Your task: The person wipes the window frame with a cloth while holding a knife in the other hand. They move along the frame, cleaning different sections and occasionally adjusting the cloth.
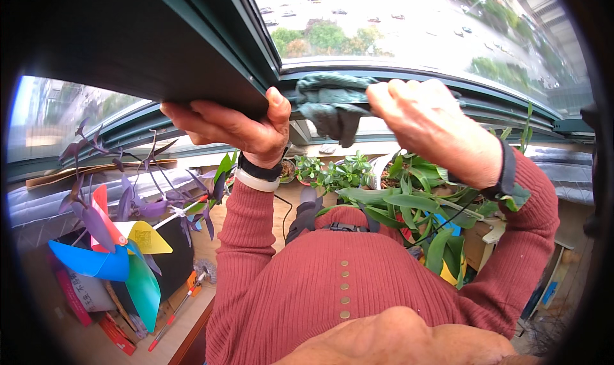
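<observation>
My right hand (422, 110) holds a damp-looking teal cloth (336, 96), bunched over the rail of a dark green window track (499, 113). Part of the cloth hangs down on the near side of the rail. Its fingertips are hidden behind the back of the hand. To the left, my left hand (240, 127) grips the end of a dark window frame post (192, 43). The thumb lies along the post's right side and the other fingers wrap its near edge. A black band and a white bangle (256, 180) circle the left wrist.
Potted green plants (345, 170) stand below the track. Long-leaved plants (407, 197) reach close to my right arm. Purple trailing stems (144, 202) and a colourful pinwheel (120, 250) are at left. A long-handled brush (182, 302) lies low left. Beyond the glass (407, 34) are cars and trees far below.
</observation>
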The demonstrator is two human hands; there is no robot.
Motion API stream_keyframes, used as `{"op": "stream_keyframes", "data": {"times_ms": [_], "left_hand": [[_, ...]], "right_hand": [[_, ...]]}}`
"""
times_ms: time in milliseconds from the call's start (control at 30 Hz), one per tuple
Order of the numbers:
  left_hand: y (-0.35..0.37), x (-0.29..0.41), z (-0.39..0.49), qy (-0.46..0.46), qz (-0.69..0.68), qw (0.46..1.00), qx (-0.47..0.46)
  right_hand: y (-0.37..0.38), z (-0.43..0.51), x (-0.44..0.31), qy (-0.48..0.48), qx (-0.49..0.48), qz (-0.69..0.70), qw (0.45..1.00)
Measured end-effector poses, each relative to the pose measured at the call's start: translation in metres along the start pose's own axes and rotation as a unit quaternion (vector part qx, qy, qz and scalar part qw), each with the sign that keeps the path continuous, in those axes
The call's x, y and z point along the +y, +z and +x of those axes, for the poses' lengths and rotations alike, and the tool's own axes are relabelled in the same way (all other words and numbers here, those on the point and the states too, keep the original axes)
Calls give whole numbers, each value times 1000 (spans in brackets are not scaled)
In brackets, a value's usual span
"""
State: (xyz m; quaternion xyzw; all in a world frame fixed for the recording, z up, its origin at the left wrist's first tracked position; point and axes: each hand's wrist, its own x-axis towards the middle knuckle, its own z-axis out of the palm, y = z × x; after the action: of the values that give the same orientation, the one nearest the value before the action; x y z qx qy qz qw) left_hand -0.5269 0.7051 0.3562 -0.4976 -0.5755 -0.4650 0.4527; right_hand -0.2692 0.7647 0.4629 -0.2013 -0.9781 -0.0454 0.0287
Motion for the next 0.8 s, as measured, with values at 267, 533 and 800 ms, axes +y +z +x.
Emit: {"op": "stream_keyframes", "data": {"times_ms": [267,533,800], "left_hand": [[-2,2,0,-6,-9,1000,-11],[-2,1,4,3,-47,999,-1],[0,-1,2,-1,-71,997,7]], "right_hand": [[-3,37,-28,-25,59,-31,997],[-3,-16,8,-41,97,-14,994],[-21,-168,116,182,-49,15,982]]}}
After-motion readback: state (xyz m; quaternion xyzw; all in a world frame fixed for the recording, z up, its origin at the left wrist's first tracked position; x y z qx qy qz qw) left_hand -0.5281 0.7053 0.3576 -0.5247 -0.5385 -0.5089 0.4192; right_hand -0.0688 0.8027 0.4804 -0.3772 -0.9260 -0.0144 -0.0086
